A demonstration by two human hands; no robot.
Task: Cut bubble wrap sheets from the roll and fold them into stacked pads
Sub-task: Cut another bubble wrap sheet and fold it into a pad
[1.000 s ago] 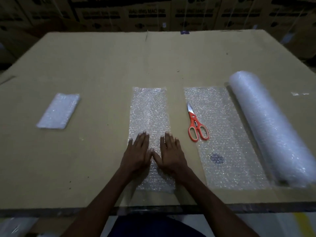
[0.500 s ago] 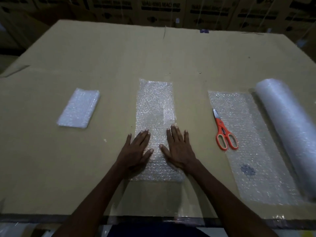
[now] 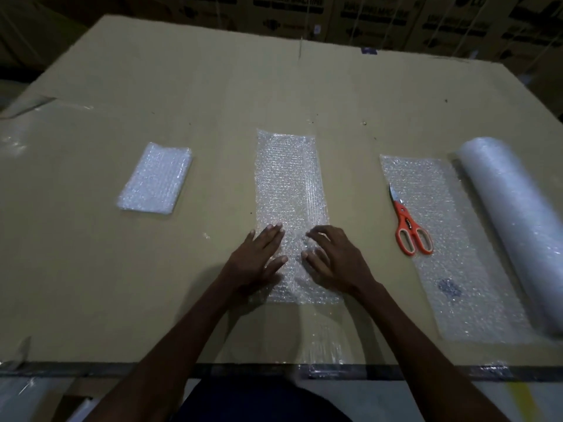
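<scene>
A long, narrow strip of bubble wrap (image 3: 288, 178) lies lengthwise in the middle of the cardboard-covered table (image 3: 198, 92). My left hand (image 3: 259, 257) presses flat on its near left part with fingers straight. My right hand (image 3: 332, 257) rests on its near right part, fingers bent a little and lifting off the wrap. A folded bubble wrap pad (image 3: 155, 178) sits at the left. The bubble wrap roll (image 3: 515, 226) lies at the right, with an unrolled sheet (image 3: 457, 269) spread beside it. Orange-handled scissors (image 3: 408, 226) lie on that sheet.
Stacked printed cardboard boxes (image 3: 380, 16) stand behind the table's far edge. A dark strip (image 3: 91, 368) runs along the table's near edge. A small dark mark (image 3: 449, 286) shows on the unrolled sheet.
The view has swung left, so the roll and scissors sit farther right. My right hand's fingers have curled slightly from flat. My left hand stays pressed on the strip.
</scene>
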